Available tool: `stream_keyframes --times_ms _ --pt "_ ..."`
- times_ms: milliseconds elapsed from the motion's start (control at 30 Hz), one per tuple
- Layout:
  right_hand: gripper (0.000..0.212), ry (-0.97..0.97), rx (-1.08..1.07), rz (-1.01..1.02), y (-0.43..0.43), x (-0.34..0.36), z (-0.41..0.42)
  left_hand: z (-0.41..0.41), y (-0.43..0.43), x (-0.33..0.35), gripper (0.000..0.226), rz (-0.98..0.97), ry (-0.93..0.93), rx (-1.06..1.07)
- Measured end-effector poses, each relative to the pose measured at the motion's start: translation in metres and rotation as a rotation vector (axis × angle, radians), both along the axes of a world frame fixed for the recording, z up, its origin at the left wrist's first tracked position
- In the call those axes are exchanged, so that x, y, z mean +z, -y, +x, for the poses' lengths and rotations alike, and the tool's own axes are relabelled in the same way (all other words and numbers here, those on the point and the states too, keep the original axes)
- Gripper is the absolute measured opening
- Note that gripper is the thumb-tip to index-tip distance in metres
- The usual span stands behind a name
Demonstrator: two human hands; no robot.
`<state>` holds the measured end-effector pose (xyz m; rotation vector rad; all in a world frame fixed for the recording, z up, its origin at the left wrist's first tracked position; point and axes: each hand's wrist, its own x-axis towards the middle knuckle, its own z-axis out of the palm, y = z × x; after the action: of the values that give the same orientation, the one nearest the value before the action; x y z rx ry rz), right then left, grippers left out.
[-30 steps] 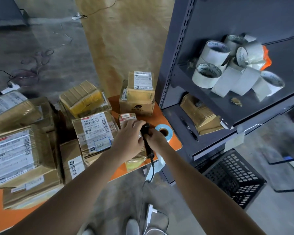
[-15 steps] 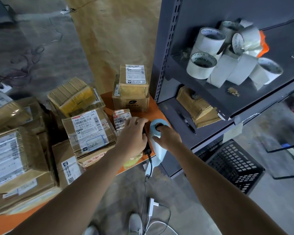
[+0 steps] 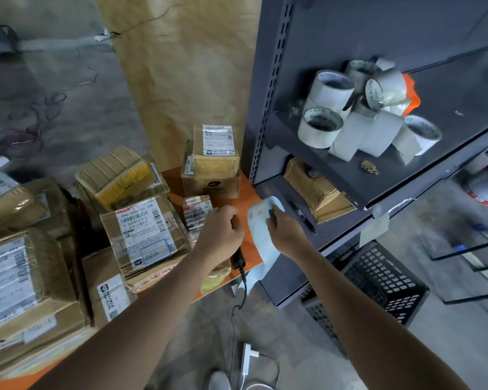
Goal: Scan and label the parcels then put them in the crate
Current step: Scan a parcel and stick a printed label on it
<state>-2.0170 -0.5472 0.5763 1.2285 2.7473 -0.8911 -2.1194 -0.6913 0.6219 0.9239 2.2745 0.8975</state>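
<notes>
Many taped brown parcels lie on the orange table (image 3: 247, 190). A small labelled parcel (image 3: 195, 211) lies by the table's right edge, just left of my left hand (image 3: 221, 233). That hand curls over the head of the black barcode scanner (image 3: 239, 260), whose handle and cable stick out below it. My right hand (image 3: 283, 230) grips the pale blue label roll (image 3: 261, 225) a little above the table, with its strip hanging down over the edge. The black crate (image 3: 383, 280) stands on the floor to the right, under the shelf.
A grey metal shelf unit (image 3: 265, 114) rises just right of the table, with several tape rolls (image 3: 350, 116) on its upper board. A brown parcel (image 3: 313, 187) and a pen (image 3: 302, 216) lie on its lower board. A white adapter (image 3: 247, 358) and cable lie on the floor.
My right hand let go of the scanner, took the label roll and lifted it up to the right. My left hand shifted from the small parcel onto the scanner.
</notes>
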Motion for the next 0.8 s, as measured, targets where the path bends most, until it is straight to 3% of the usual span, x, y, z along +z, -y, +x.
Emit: stream_keyframes --times_ms 133,200,400,533,667,800 --pt "0.021 -0.227 -0.089 -0.174 0.008 0.044 0.016 -0.001 -0.007 0.02 0.02 0.037 0.158 0.118" --pt "0.014 -0.334 -0.108 -0.238 0.014 0.061 0.021 -0.003 -0.005 0.028 0.024 0.089 0.258 0.181" --pt "0.024 -0.47 0.017 -0.444 0.036 0.086 0.027 -0.007 0.005 0.059 0.009 0.366 0.71 0.464" --pt "0.021 -0.496 0.135 -0.497 0.047 0.088 0.027 -0.013 0.013 0.069 0.014 0.419 0.899 0.558" --pt "0.016 -0.38 0.219 -0.382 0.052 0.094 0.019 -0.015 0.021 0.066 0.018 0.38 0.94 0.59" --pt "0.033 -0.355 0.201 -0.309 0.054 0.096 0.011 -0.022 0.029 0.062 0.011 0.428 0.881 0.637"
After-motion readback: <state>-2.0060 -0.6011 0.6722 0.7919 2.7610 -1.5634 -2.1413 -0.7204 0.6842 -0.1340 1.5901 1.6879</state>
